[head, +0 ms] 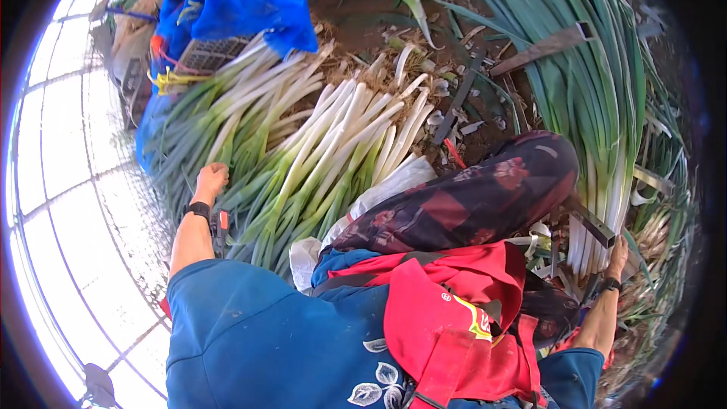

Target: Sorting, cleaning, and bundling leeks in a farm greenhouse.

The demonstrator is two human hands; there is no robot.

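Observation:
My left hand [212,180] is at the leafy end of a spread of long green onions [335,125], its fingers curled against the greens. Whether a leaf is inside the fist is hidden. These stalks lie side by side, with white shanks and roots pointing away from me. Over on the right, my right hand [618,257] is beside the white lower ends of a thick upright-looking bundle of green onions [602,125], close to the end of a square metal bar [593,226]. Its fingers are mostly out of sight, so its grip is unclear.
A plastic crate [207,55] partly covered by blue cloth [244,5] stands at the upper left. A rusty metal bar [539,50] crosses the right bundle, and a dark bar [460,99] lies nearer the middle. Peelings and root scraps [437,76] litter the soil. My bent knee [545,159] separates the piles.

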